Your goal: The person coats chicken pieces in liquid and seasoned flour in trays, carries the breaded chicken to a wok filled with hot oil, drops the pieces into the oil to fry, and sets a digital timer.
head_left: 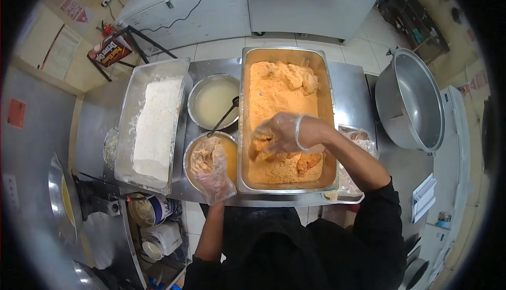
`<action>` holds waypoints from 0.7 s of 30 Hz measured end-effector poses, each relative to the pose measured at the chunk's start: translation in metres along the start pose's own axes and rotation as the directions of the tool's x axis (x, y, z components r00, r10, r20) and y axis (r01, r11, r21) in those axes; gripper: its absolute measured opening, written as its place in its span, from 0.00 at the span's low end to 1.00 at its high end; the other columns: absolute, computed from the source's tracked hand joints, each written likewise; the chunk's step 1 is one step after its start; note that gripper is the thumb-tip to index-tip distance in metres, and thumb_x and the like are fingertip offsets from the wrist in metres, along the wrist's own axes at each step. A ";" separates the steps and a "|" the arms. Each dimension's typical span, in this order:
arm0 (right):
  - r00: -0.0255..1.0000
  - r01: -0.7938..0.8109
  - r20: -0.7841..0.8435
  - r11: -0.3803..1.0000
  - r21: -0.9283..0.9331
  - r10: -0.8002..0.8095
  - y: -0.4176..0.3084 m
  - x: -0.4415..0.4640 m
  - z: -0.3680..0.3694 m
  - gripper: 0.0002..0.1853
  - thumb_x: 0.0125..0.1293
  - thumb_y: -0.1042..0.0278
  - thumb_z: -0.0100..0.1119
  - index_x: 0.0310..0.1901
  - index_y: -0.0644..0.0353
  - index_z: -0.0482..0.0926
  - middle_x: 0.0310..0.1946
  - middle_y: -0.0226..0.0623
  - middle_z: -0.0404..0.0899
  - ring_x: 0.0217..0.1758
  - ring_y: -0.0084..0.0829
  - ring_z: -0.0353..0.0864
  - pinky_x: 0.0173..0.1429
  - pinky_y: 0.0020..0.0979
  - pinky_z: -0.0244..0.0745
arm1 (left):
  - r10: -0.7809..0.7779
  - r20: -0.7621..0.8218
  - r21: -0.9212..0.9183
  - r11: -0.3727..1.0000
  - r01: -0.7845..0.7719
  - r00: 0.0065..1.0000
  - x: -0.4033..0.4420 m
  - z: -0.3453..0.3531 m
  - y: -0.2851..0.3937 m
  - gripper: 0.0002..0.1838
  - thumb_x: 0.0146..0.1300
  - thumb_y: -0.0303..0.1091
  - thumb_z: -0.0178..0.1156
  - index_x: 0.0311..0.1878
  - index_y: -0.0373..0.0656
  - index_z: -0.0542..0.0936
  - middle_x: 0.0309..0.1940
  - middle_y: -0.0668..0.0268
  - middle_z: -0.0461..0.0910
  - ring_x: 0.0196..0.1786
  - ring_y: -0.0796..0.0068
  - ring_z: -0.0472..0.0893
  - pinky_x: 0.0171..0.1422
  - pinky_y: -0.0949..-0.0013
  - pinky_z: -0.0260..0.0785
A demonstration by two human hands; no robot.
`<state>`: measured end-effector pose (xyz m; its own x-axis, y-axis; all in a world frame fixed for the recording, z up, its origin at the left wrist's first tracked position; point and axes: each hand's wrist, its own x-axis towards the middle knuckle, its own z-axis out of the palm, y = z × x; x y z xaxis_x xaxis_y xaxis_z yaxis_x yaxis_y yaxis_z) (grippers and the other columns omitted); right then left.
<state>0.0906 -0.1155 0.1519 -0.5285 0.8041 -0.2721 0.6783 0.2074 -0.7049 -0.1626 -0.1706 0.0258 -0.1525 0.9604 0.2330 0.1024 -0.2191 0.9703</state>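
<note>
My left hand (216, 171), in a clear plastic glove, is over a steel bowl of yellow-orange liquid (230, 150). Its fingers look curled and coated with pale batter; whatever they may hold cannot be made out. My right hand (284, 132), also gloved, reaches over a deep steel pan (332, 126) of orange breading (284, 97). Between its fingers is an orange, crumb-coated piece (261, 145), slightly blurred. Lumpy coated pieces (295, 76) lie at the pan's far end. Coarser, darker crumbs (308, 166) are at the near end.
A tray of white flour (158, 121) stands at left. Behind the yellow bowl is a bowl of cloudy liquid (213, 100); a black ladle (225, 115) lies across. A bagged item (358, 142) sits right of the pan, near a large aluminium pot (414, 100).
</note>
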 end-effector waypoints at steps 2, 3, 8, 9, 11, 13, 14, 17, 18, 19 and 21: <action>0.993 -0.046 0.114 0.999 0.020 0.043 0.015 -0.008 0.009 0.26 0.60 0.61 0.70 0.57 0.66 0.78 0.39 0.53 0.84 0.40 0.42 0.85 0.47 0.41 0.77 | 0.013 -0.037 -0.064 0.998 -0.015 0.999 0.005 0.009 -0.008 0.21 0.67 0.27 0.64 0.61 0.34 0.72 0.55 0.60 0.79 0.54 0.72 0.80 0.59 0.68 0.75; 0.990 0.127 0.038 0.986 0.110 -0.132 0.032 -0.005 0.021 0.23 0.61 0.63 0.68 0.56 0.64 0.78 0.34 0.51 0.83 0.36 0.44 0.82 0.44 0.43 0.74 | 0.015 -0.027 -0.062 0.998 -0.016 1.000 0.005 0.011 -0.016 0.21 0.67 0.27 0.64 0.61 0.34 0.72 0.55 0.60 0.79 0.54 0.72 0.80 0.59 0.68 0.75; 0.926 -0.210 0.317 0.977 -0.020 0.206 0.075 0.005 0.044 0.22 0.63 0.61 0.66 0.56 0.62 0.79 0.37 0.50 0.84 0.39 0.45 0.83 0.46 0.41 0.75 | 0.044 0.193 -0.098 0.995 -0.026 0.980 0.009 0.029 -0.019 0.24 0.66 0.25 0.64 0.63 0.34 0.71 0.57 0.59 0.78 0.57 0.71 0.78 0.67 0.67 0.69; 0.948 -0.135 0.268 0.978 -0.158 0.174 0.091 0.006 0.050 0.22 0.64 0.59 0.65 0.58 0.61 0.79 0.38 0.50 0.84 0.39 0.45 0.84 0.48 0.40 0.77 | 0.049 0.196 -0.096 0.995 -0.031 0.979 0.014 0.037 -0.007 0.24 0.66 0.25 0.64 0.63 0.34 0.71 0.57 0.59 0.78 0.57 0.71 0.78 0.67 0.67 0.69; 0.981 -0.114 0.137 0.982 -0.153 0.135 0.118 0.005 0.055 0.24 0.65 0.58 0.65 0.60 0.59 0.78 0.39 0.50 0.85 0.40 0.44 0.86 0.49 0.40 0.78 | -0.144 0.285 -0.090 0.980 0.176 0.948 0.027 0.056 0.015 0.24 0.66 0.24 0.64 0.64 0.33 0.70 0.59 0.59 0.76 0.60 0.69 0.77 0.71 0.65 0.65; 0.995 -0.099 0.003 0.984 -0.148 0.101 0.124 -0.002 0.040 0.26 0.66 0.56 0.64 0.62 0.58 0.77 0.40 0.49 0.85 0.41 0.43 0.87 0.50 0.40 0.79 | -0.019 0.352 0.005 1.000 0.019 0.936 0.042 0.061 -0.013 0.24 0.66 0.24 0.64 0.64 0.33 0.70 0.58 0.59 0.77 0.60 0.69 0.76 0.70 0.65 0.66; 0.981 -0.195 -0.021 0.980 -0.039 0.194 0.121 -0.009 0.021 0.27 0.67 0.55 0.63 0.64 0.58 0.75 0.40 0.49 0.85 0.40 0.43 0.87 0.49 0.39 0.80 | 0.040 0.393 0.047 0.997 -0.063 0.919 0.048 0.066 -0.029 0.24 0.66 0.24 0.63 0.64 0.33 0.70 0.58 0.59 0.77 0.61 0.69 0.76 0.70 0.65 0.66; 0.906 -0.404 -0.074 0.904 0.136 0.416 0.130 -0.017 -0.012 0.27 0.67 0.55 0.62 0.63 0.61 0.74 0.41 0.51 0.84 0.44 0.45 0.85 0.51 0.41 0.79 | 0.166 0.444 0.007 0.982 -0.189 0.881 0.078 0.100 -0.045 0.30 0.62 0.25 0.65 0.66 0.32 0.69 0.54 0.56 0.79 0.57 0.64 0.78 0.67 0.61 0.68; 0.838 -0.512 -0.097 0.835 0.200 0.537 0.136 -0.019 -0.020 0.26 0.67 0.55 0.63 0.60 0.63 0.75 0.42 0.53 0.84 0.49 0.47 0.84 0.54 0.43 0.78 | 0.190 0.449 -0.020 0.979 -0.203 0.873 0.091 0.112 -0.046 0.31 0.60 0.26 0.66 0.67 0.31 0.69 0.52 0.55 0.80 0.56 0.63 0.79 0.66 0.60 0.69; 0.828 -0.535 -0.150 0.841 0.081 0.541 0.150 -0.017 -0.023 0.27 0.67 0.50 0.62 0.58 0.65 0.74 0.45 0.54 0.83 0.52 0.48 0.83 0.55 0.43 0.79 | -0.065 0.711 0.379 0.874 -0.303 0.700 0.112 0.125 -0.048 0.33 0.60 0.29 0.67 0.67 0.31 0.69 0.52 0.53 0.81 0.56 0.61 0.80 0.65 0.60 0.69; 0.786 -0.575 -0.240 0.816 0.056 0.570 0.172 -0.012 -0.018 0.28 0.67 0.48 0.62 0.57 0.65 0.74 0.46 0.54 0.83 0.53 0.48 0.83 0.55 0.43 0.78 | -0.400 0.771 0.630 0.592 -0.503 0.495 0.137 0.160 -0.054 0.34 0.60 0.32 0.68 0.68 0.31 0.68 0.51 0.52 0.81 0.56 0.60 0.80 0.64 0.61 0.70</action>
<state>0.2227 -0.0797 0.0460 0.0940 0.8837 -0.4586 0.8290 -0.3246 -0.4554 -0.0313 0.0002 -0.0057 0.6418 0.6958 -0.3224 0.7562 -0.5044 0.4167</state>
